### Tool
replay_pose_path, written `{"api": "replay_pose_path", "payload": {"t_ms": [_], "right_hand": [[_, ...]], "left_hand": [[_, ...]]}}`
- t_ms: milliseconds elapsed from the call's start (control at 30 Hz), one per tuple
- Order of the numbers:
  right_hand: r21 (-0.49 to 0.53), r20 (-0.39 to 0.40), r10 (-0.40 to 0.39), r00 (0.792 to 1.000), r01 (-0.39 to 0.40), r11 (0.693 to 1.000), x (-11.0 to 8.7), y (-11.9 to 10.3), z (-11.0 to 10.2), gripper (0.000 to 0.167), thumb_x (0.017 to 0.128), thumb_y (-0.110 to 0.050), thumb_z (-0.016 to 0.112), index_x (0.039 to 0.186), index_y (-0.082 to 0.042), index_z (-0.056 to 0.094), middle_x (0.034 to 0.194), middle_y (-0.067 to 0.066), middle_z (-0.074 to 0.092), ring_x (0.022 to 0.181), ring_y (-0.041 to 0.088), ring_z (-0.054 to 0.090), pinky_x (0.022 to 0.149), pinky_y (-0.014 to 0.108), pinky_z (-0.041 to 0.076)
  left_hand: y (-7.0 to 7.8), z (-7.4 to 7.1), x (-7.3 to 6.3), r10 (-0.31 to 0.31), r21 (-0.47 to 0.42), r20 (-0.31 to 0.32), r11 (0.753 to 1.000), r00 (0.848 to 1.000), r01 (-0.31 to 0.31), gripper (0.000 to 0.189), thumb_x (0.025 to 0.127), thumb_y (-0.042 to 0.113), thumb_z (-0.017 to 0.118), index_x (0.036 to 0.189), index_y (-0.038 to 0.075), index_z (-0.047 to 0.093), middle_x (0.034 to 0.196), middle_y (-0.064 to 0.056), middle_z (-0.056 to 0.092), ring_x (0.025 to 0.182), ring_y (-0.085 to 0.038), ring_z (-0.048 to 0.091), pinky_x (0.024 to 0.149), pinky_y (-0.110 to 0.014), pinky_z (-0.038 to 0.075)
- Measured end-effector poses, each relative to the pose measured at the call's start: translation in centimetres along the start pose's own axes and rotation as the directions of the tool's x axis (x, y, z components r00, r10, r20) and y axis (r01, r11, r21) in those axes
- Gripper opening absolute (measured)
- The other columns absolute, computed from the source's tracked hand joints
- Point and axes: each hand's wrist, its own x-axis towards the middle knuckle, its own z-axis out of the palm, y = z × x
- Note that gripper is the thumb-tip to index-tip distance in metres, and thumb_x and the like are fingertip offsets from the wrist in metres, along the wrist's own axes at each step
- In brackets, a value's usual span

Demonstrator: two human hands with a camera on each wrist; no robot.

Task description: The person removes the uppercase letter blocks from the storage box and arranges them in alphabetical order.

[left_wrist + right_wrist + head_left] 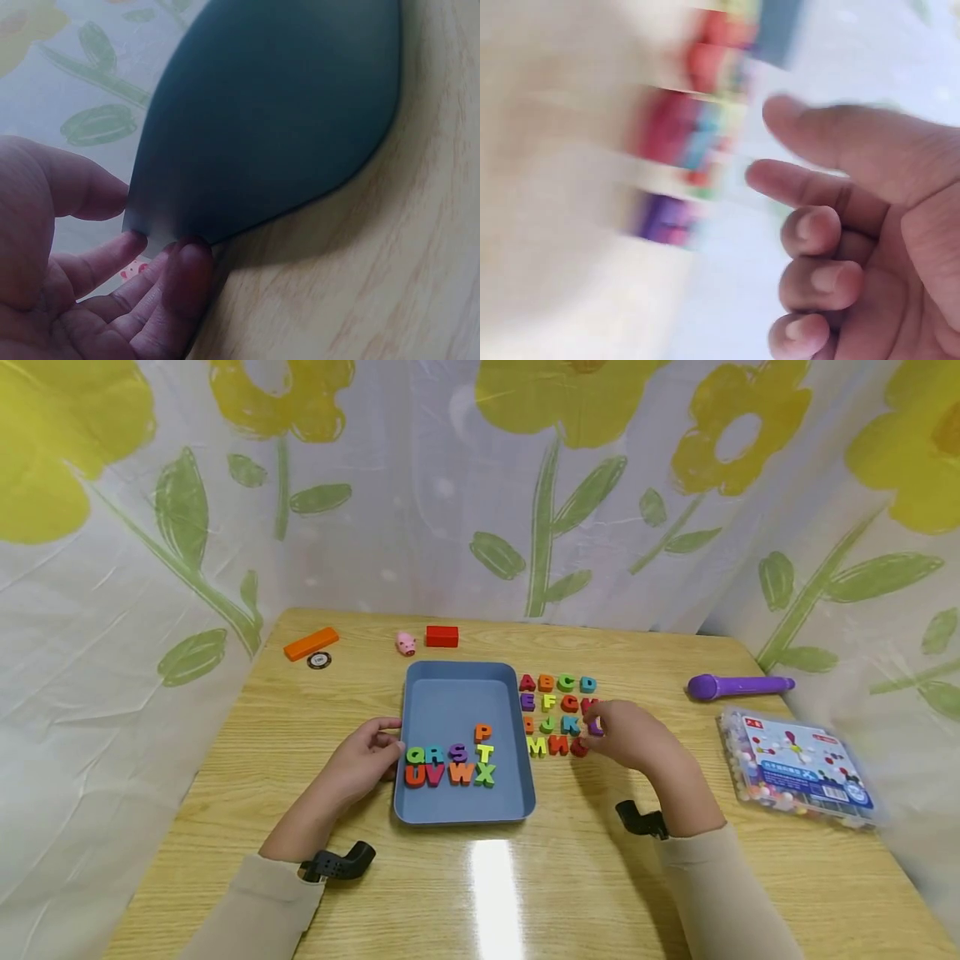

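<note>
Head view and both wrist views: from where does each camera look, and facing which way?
Head: on the person's head, facing forward and down at the tray and letters; left hand, right hand and sleeves show.
Left wrist: on that wrist, facing the tray; left hand shows.
Right wrist: on that wrist, facing blurred letters; right hand shows.
Head and right wrist share the right hand and letters.

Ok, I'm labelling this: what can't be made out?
Head view: purple letter, partly behind the right hand.
Head view: finer print on the box, too small.
Right wrist view: shapes of the letters, blurred.
Left wrist view: rest of the tray, cut off by top edge.
</note>
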Motion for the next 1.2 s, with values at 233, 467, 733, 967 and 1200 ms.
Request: {"api": "replay_pose_path", "payload": {"t_ms": [233, 467, 733, 967, 1200], "right_hand": [[-0.003, -0.024, -0.097, 0.995, 0.097, 0.995, 1.0, -4.4, -3.2, 0.033, 0.104, -0.020, 0.074, 0.131, -0.001, 0.073, 0.100, 0.010, 0.074, 0.078, 0.022, 0.062, 0.077, 0.042, 0.054], [-0.106, 0.038, -0.199, 0.979, 0.202, 0.974, 4.5, -9.5, -1.2, 0.027, 0.103, -0.019, 0.077, 0.126, -0.005, 0.076, 0.124, 0.010, 0.077, 0.100, 0.023, 0.070, 0.095, 0.044, 0.060], [-0.183, 0.200, -0.145, 0.969, 0.182, 0.966, 7.9, -12.5, 1.6, 0.023, 0.099, -0.025, 0.082, 0.117, -0.010, 0.079, 0.115, 0.006, 0.075, 0.100, 0.023, 0.065, 0.088, 0.040, 0.060], [-0.210, 0.242, -0.133, 0.961, 0.185, 0.960, 9.0, -13.1, 2.5, 0.012, 0.097, -0.021, 0.083, 0.101, -0.012, 0.076, 0.097, 0.004, 0.071, 0.089, 0.023, 0.062, 0.078, 0.036, 0.055], [-0.220, 0.248, -0.150, 0.957, 0.207, 0.953, 9.3, -13.5, 2.9, 0.011, 0.098, -0.019, 0.080, 0.096, -0.011, 0.073, 0.088, 0.005, 0.066, 0.084, 0.023, 0.059, 0.071, 0.033, 0.047]], "left_hand": [[0.0, 0.0, 0.0, 0.002, -0.002, 0.003, 1.000, 1.000, -0.002, 0.052, 0.111, 0.016, 0.058, 0.160, 0.003, 0.047, 0.133, -0.024, 0.063, 0.103, -0.027, 0.068, 0.085, -0.035, 0.062], [0.0, -0.1, -0.1, 0.003, 0.002, 0.006, 1.000, 1.000, -0.003, 0.051, 0.112, 0.017, 0.058, 0.160, 0.004, 0.047, 0.136, -0.025, 0.064, 0.107, -0.028, 0.069, 0.087, -0.036, 0.062], [-0.1, -0.1, 0.0, 0.007, 0.005, -0.006, 1.000, 1.000, -0.007, 0.050, 0.112, 0.015, 0.058, 0.159, 0.004, 0.048, 0.135, -0.025, 0.065, 0.105, -0.027, 0.070, 0.085, -0.035, 0.062], [-0.2, 0.0, 0.1, 0.015, 0.000, -0.013, 1.000, 1.000, -0.015, 0.048, 0.112, 0.014, 0.057, 0.158, 0.003, 0.049, 0.134, -0.025, 0.065, 0.101, -0.025, 0.069, 0.083, -0.033, 0.061], [-0.2, 0.0, 0.0, 0.018, -0.001, -0.013, 1.000, 1.000, -0.018, 0.048, 0.112, 0.014, 0.058, 0.158, 0.003, 0.049, 0.132, -0.025, 0.065, 0.100, -0.025, 0.068, 0.081, -0.031, 0.060]]}}
